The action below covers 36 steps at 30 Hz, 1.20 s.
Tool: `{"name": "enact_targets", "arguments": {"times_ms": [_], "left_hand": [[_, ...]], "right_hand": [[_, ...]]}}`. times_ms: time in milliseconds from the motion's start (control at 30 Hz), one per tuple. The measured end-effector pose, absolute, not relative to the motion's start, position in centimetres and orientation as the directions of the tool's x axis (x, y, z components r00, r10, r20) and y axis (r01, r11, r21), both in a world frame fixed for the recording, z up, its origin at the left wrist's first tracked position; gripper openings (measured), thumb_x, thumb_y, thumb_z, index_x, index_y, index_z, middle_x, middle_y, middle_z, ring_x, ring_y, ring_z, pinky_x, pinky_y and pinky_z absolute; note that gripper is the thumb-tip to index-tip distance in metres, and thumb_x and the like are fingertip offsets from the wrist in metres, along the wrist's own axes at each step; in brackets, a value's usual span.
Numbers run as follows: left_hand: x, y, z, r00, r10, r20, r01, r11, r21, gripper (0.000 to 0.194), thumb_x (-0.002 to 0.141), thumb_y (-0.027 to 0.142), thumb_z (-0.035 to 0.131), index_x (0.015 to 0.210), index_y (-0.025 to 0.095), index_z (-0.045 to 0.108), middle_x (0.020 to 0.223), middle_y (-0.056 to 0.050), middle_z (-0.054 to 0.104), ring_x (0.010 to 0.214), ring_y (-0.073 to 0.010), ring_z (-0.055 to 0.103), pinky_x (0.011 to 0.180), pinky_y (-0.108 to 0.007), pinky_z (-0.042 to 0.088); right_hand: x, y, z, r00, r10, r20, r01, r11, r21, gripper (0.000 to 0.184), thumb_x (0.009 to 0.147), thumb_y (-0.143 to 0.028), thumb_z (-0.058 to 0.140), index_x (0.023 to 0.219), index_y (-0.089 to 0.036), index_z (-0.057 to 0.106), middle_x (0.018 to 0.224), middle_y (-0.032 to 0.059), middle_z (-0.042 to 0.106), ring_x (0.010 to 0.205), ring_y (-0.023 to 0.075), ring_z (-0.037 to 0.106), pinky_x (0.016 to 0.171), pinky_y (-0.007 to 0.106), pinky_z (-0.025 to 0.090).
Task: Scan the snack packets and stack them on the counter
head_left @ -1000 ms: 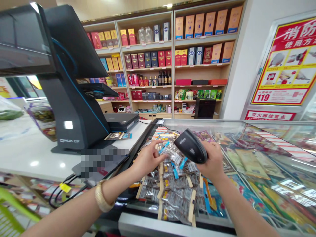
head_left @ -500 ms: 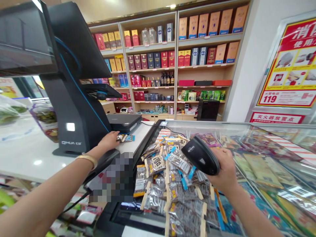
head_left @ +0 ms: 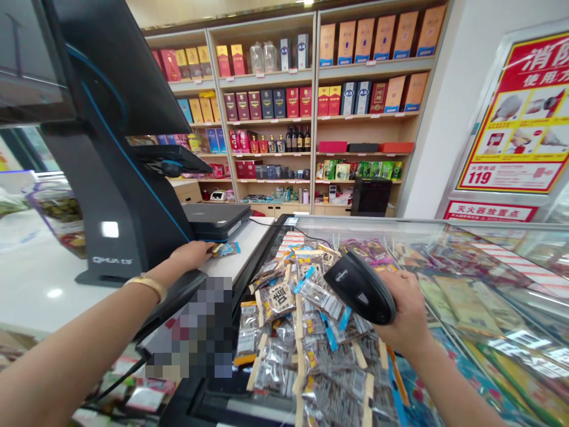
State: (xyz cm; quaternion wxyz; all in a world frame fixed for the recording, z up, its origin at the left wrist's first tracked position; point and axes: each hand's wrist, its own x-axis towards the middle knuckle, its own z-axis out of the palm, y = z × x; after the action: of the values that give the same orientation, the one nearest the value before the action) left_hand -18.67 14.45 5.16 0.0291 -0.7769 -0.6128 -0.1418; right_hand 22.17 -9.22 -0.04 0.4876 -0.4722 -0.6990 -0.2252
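Observation:
My right hand [head_left: 402, 302] is wrapped round the handle of a black barcode scanner [head_left: 360, 287], whose head points left above a heap of small clear snack packets [head_left: 331, 344]. The packets have cream, blue or orange ends and lie on the glass-topped counter. My left hand [head_left: 193, 256] is stretched out past the foot of the black checkout terminal [head_left: 128, 178]. Its fingers are closed at the near end of a blue-edged snack packet [head_left: 227, 249] on the white counter; the fingertips are partly hidden.
A flat black device [head_left: 217, 219] stands behind my left hand. A jar [head_left: 62, 213] is left of the terminal. A glass display case [head_left: 471, 261] with bagged goods lies to the right. Shelves of boxes [head_left: 275, 121] line the back wall.
The view has shifted slightly, so the terminal appears farther left. My left hand has settled a little lower at the small packet, which looks flatter. The scanner stays in my right hand.

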Motion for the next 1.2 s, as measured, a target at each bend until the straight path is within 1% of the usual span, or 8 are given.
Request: {"name": "enact_targets", "arguments": {"times_ms": [133,267,333,400,467,567,733,1200], "left_hand": [[-19.0,13.1,6.6,0.152,0.937,0.314,0.966,-0.207,0.152,0.038,0.076,0.047,0.055,0.092,0.019,0.075,0.091,-0.011,0.075,0.095,-0.0308,0.067,0.082,-0.031,0.049],[-18.3,11.3,7.4,-0.06,0.877,0.477,0.876,-0.182,0.446,0.038,0.079,0.045,0.051,0.079,0.013,0.07,0.079,-0.01,0.071,0.087,-0.0287,0.068,0.075,-0.032,0.052],[-16.9,9.9,7.5,-0.148,0.872,0.467,0.722,-0.228,0.653,0.038,0.079,0.048,0.052,0.077,0.013,0.066,0.071,-0.008,0.069,0.075,-0.0242,0.068,0.068,-0.032,0.054],[-14.9,8.1,7.4,-0.167,0.899,0.404,0.465,-0.289,0.837,0.035,0.074,0.048,0.06,0.078,0.014,0.063,0.069,-0.006,0.068,0.067,-0.0205,0.067,0.066,-0.032,0.057],[-12.7,5.7,7.4,-0.128,0.923,0.363,0.234,-0.327,0.916,0.034,0.067,0.044,0.07,0.082,0.014,0.062,0.07,-0.005,0.069,0.066,-0.0193,0.068,0.069,-0.033,0.059],[-9.7,2.0,7.4,-0.035,0.937,0.347,0.14,-0.339,0.93,0.038,0.062,0.042,0.076,0.085,0.015,0.063,0.07,-0.004,0.07,0.066,-0.0191,0.069,0.07,-0.034,0.06],[-6.8,-1.7,7.5,0.085,0.947,0.311,0.13,-0.32,0.939,0.041,0.062,0.043,0.076,0.09,0.015,0.063,0.072,-0.002,0.071,0.067,-0.0193,0.071,0.07,-0.032,0.06],[-5.8,-3.2,6.9,0.225,0.937,0.267,0.084,-0.292,0.953,0.04,0.066,0.04,0.077,0.094,0.016,0.062,0.076,-0.001,0.073,0.065,-0.0173,0.071,0.065,-0.026,0.059]], "right_hand": [[22.1,-9.2,0.0,-0.104,0.453,0.885,0.875,0.464,-0.135,0.018,0.077,-0.023,0.052,0.094,-0.022,0.058,0.077,0.0017,0.065,0.069,0.018,0.057,0.073,0.035,0.032],[21.9,-9.3,0.3,-0.125,0.426,0.896,0.867,0.486,-0.11,0.019,0.077,-0.023,0.052,0.094,-0.022,0.059,0.074,0.0006,0.064,0.067,0.0176,0.056,0.073,0.035,0.031],[21.7,-9.3,0.4,-0.114,0.428,0.897,0.865,0.486,-0.122,0.02,0.076,-0.023,0.053,0.094,-0.022,0.059,0.074,0.0006,0.064,0.068,0.0177,0.056,0.074,0.035,0.031],[21.5,-9.4,0.4,-0.11,0.429,0.896,0.863,0.488,-0.128,0.02,0.075,-0.024,0.054,0.094,-0.022,0.06,0.073,0.0,0.063,0.068,0.0174,0.056,0.073,0.034,0.031],[21.3,-9.4,0.4,-0.114,0.43,0.896,0.86,0.494,-0.127,0.019,0.074,-0.025,0.055,0.092,-0.022,0.061,0.07,-0.0009,0.061,0.067,0.0169,0.055,0.072,0.033,0.03],[21.0,-9.4,0.5,-0.116,0.444,0.889,0.858,0.495,-0.136,0.02,0.074,-0.024,0.053,0.092,-0.022,0.061,0.07,-0.0008,0.062,0.067,0.0166,0.055,0.073,0.033,0.03],[20.5,-9.6,1.0,-0.108,0.454,0.884,0.843,0.514,-0.16,0.019,0.075,-0.023,0.052,0.092,-0.022,0.061,0.074,0.0001,0.066,0.067,0.0166,0.056,0.075,0.035,0.029],[20.7,-9.4,1.0,-0.05,0.478,0.877,0.84,0.495,-0.222,0.02,0.072,-0.022,0.051,0.089,-0.021,0.061,0.074,0.001,0.066,0.068,0.0183,0.057,0.072,0.034,0.029]]}}
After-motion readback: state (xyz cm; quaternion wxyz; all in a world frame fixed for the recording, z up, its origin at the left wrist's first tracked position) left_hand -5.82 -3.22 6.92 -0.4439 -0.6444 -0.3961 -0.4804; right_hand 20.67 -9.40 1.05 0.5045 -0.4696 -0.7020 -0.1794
